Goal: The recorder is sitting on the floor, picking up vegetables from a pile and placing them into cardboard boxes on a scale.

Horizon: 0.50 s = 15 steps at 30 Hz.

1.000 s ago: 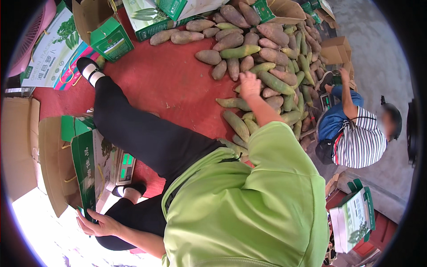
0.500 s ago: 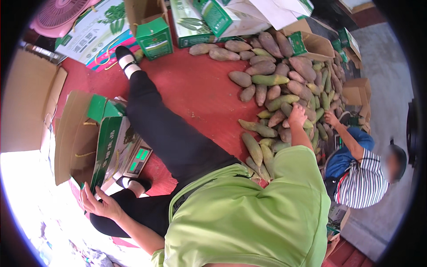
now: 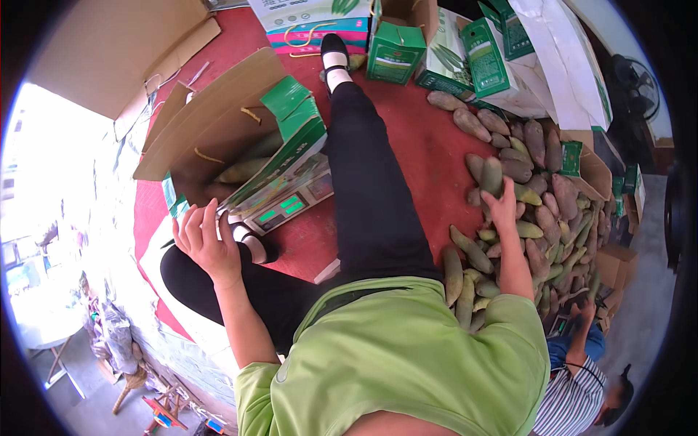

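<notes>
My right hand (image 3: 500, 208) is closed around a green, oblong vegetable (image 3: 491, 176), raised at the left edge of a pile of brownish-pink and green long vegetables (image 3: 545, 216). My left hand (image 3: 209, 243), fingers apart and holding nothing, is beside the near corner of an open cardboard carton (image 3: 211, 120) with green printed sides and yellow cord handles. A few long vegetables (image 3: 243, 171) lie inside the carton. Under it sits a digital scale (image 3: 318, 190) with lit green displays. Whether my left fingertips touch the carton cannot be made out.
Pink and blue cartons (image 3: 320, 36) and a green-ended box (image 3: 396, 54) stand at the far side, with more white and green boxes (image 3: 486, 62) to their right. My outstretched leg (image 3: 374, 189) crosses the red floor covering. A co-worker in a striped shirt (image 3: 571, 400) is at lower right.
My right hand has lifted a green vegetable from the pile. My view has swung left, so the carton and pile appear further right. My left hand has risen beside the carton.
</notes>
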Available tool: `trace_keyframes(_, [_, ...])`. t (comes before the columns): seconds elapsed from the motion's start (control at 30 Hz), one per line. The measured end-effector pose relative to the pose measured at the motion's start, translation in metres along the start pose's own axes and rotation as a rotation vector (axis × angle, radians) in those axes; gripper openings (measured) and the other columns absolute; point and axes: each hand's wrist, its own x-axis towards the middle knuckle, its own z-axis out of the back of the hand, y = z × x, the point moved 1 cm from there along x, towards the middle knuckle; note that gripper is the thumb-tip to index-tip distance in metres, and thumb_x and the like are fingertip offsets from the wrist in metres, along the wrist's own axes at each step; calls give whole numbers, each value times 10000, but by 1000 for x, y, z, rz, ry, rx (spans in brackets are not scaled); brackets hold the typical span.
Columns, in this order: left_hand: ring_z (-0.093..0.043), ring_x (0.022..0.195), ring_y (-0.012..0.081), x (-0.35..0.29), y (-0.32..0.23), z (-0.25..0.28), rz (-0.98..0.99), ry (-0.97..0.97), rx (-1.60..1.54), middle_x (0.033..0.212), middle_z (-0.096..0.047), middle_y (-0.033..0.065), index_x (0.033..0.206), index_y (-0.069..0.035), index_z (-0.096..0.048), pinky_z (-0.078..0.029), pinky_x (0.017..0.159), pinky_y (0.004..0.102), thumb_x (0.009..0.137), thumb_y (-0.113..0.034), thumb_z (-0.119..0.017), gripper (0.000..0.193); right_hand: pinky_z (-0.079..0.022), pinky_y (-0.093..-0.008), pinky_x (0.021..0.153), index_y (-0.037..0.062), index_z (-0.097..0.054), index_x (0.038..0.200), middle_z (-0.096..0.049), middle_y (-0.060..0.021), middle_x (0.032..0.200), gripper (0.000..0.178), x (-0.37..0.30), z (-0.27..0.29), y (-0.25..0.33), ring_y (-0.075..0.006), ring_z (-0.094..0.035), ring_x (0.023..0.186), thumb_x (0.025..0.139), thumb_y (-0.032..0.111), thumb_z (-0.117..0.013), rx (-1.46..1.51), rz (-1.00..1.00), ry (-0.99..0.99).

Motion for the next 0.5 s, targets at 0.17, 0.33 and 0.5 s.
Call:
trace_keyframes(0.17, [-572,1054,205,-3,6,5,54,-24,23,990,-587,8,1054,-142,-677,-317,1063,454,728,-78,-744,338,-437,-349,968,0,-440,1259,-566,-105,1191,572,44,-3,192,-197,-554,1102,755,-12,-711,559,276,128])
trace_keyframes(0.33, [-574,1042,199,-1,5,5,77,-27,-4,972,-578,-7,1035,-144,-679,-307,1066,457,720,-80,-743,328,-447,-356,961,12,-455,1261,-572,-107,1189,606,45,-11,345,-219,-572,1097,732,-14,-749,987,603,271])
trace_keyframes(0.5, [-571,1052,202,-2,7,7,78,-19,-9,982,-582,-2,1041,-147,-677,-307,1066,461,728,-90,-738,324,-497,-285,837,34,-396,1244,-537,-79,1161,626,32,-71,439,-162,-591,1011,747,-19,-774,1352,628,723])
